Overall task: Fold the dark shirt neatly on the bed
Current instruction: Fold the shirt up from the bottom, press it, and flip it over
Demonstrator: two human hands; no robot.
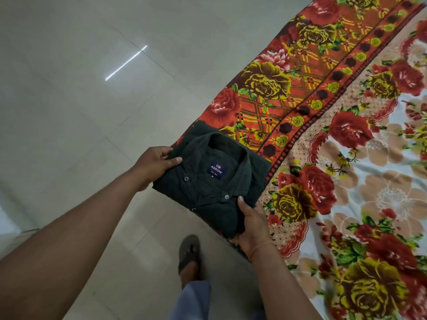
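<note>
I see the shirt (212,181) folded into a compact rectangle, collar up, its label (216,170) reading ARROW. My left hand (155,164) grips its left edge, thumb on top and fingers under; my right hand (251,224) clamps the near right corner the same way. Both hands are closed on the cloth. The shirt is at the bed's edge, partly over the floral sheet (323,135) and partly over the tiled floor (80,100). I cannot tell whether it rests on the bed or is lifted. A sandalled foot (189,257) stands on the floor below
</note>
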